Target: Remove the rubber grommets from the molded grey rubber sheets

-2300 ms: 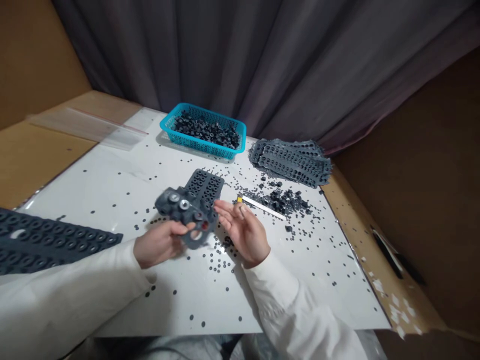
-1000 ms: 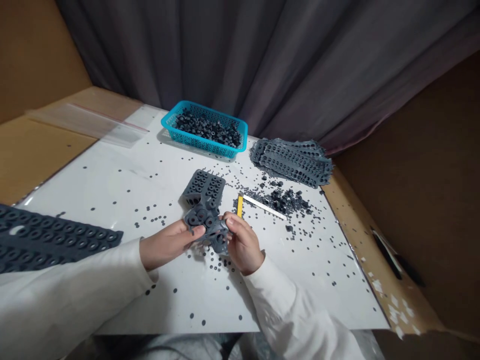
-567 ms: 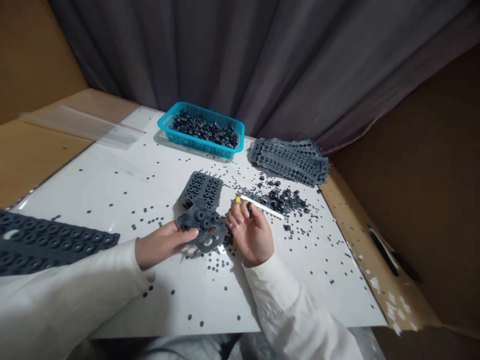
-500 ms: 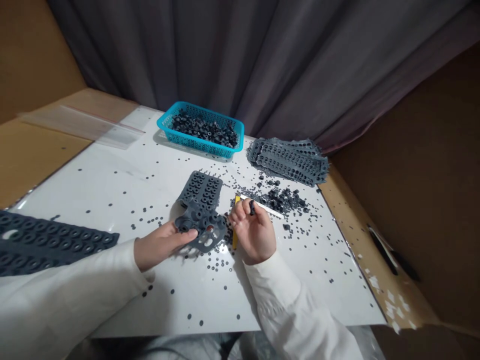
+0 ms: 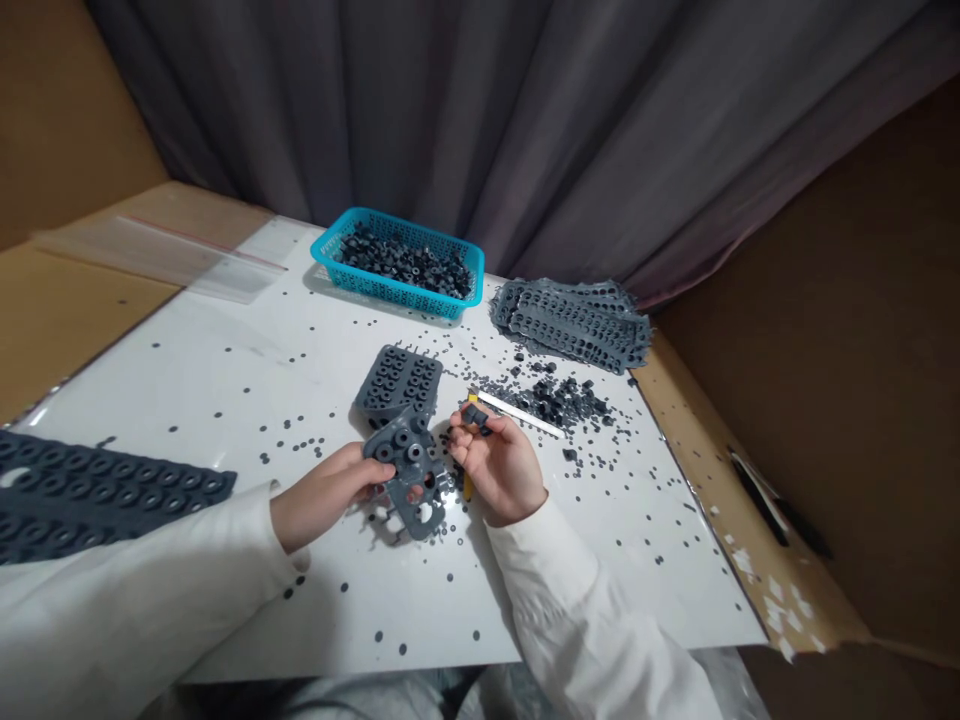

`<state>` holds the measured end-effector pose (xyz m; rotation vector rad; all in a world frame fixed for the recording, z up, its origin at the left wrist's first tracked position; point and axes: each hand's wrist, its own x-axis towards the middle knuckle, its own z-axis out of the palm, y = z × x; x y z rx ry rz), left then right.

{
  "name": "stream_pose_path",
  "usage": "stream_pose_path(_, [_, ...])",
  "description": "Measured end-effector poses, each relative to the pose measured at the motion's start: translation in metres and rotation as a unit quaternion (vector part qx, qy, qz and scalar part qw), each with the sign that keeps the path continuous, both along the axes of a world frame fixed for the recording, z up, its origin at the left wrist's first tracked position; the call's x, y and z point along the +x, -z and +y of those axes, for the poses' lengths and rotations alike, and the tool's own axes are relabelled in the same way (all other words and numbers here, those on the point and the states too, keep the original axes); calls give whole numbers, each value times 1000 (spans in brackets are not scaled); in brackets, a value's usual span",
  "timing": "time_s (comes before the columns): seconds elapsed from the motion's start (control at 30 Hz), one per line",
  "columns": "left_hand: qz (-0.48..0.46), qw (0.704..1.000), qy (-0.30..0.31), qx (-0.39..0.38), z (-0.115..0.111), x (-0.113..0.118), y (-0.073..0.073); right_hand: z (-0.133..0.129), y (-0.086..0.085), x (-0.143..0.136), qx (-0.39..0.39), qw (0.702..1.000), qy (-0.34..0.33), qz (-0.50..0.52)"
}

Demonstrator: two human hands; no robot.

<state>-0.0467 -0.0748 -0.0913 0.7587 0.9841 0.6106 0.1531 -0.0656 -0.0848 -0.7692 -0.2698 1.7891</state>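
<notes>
My left hand (image 5: 328, 492) is closed on the edge of a dark grey moulded rubber sheet (image 5: 417, 510), which has raised rings and several open holes. Just to its right, my right hand (image 5: 501, 465) is turned palm up, its fingers pinching small dark rubber pieces (image 5: 475, 416). Behind the held sheet lies another ringed rubber sheet (image 5: 397, 378) on the white table. A yellow-handled tool (image 5: 469, 488) lies partly hidden beside my right hand, and a white stick (image 5: 521, 413) rests just beyond it.
A blue basket (image 5: 397, 291) of small dark parts stands at the back. Stacked punched sheets (image 5: 574, 325) lie back right, with loose rubber pieces (image 5: 566, 400) in front. A long ringed sheet (image 5: 112, 490) is at left. Small dark discs are scattered over the table (image 5: 600, 610).
The sheet in my left hand has turned flatter, showing its ringed face. My right fingers have shifted slightly left, and the small pieces in them show more clearly.
</notes>
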Motion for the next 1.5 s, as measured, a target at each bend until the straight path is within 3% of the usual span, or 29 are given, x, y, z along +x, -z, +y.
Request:
stream_pose_path(0.17, [11, 1000, 26, -9, 0, 1, -10, 2, 1, 6, -47, 999, 17, -9])
stream_pose_path(0.33, [-4, 998, -35, -43, 1, 5, -17, 4, -3, 10, -87, 995, 37, 9])
stream_pose_path(0.5, [-63, 994, -89, -3, -4, -1, -9, 3, -7, 8, -39, 999, 24, -3])
stream_pose_path(0.6, [-56, 992, -108, 41, -10, -8, -4, -3, -7, 4, 36, 992, 17, -120])
stream_pose_path(0.67, [-17, 991, -112, 75, -14, -11, -2, -8, -8, 1, 112, 957, 37, -266])
stream_pose_path(0.7, [0, 989, -107, 98, -16, -11, -2, -11, -9, 0, 158, 923, 49, -348])
stream_pose_path(0.8, [10, 985, -67, 156, -17, -11, 0, -19, -12, -2, 297, 775, 36, -556])
stream_pose_path(0.87, [5, 986, -41, 161, -16, -10, 1, -21, -13, -2, 347, 686, -4, -640])
stream_pose_path(0.97, [8, 990, -35, 138, -14, -8, 0, -22, -13, -2, 362, 612, -53, -701])
stream_pose_path(1.07, [-3, 988, -25, 151, -13, -5, -4, -21, -11, -4, 367, 589, -84, -716])
stream_pose_path(1.2, [-3, 980, 27, 195, -12, 3, -13, -23, -9, -9, 365, 591, -112, -711])
stream_pose_path(1.37, [106, 974, -22, 199, -7, 7, -14, -26, -6, -16, 400, 600, -139, -679])
stream_pose_path(1.5, [149, 970, -15, 193, -4, 3, -13, -26, -2, -17, 411, 604, -134, -670])
